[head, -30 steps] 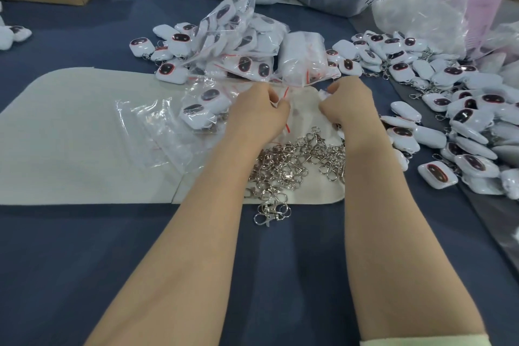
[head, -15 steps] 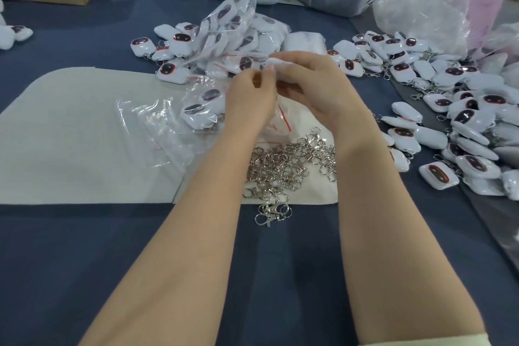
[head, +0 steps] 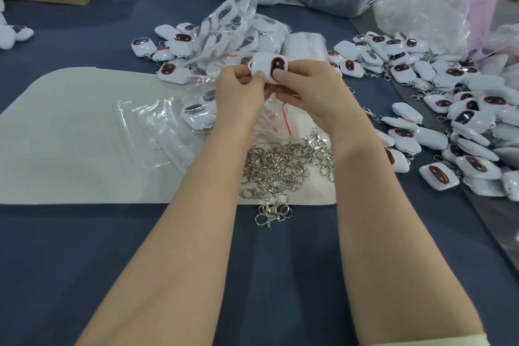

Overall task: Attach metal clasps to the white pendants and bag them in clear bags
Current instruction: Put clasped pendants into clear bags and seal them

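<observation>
Pendant [head: 266, 66] was pinched between left hand [head: 238, 93] and right hand [head: 311, 87]. Bagged pile [head: 238, 25] lay at 12 o'clock; loose pendants [head: 463, 121] at 3 o'clock and clasps [head: 283, 160] at 6 awaited work. Judged partway.

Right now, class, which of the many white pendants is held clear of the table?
The pendant at centre, pinched between the left hand and right hand above the mat. The other pendants lie on the table, loose or bagged.
</observation>
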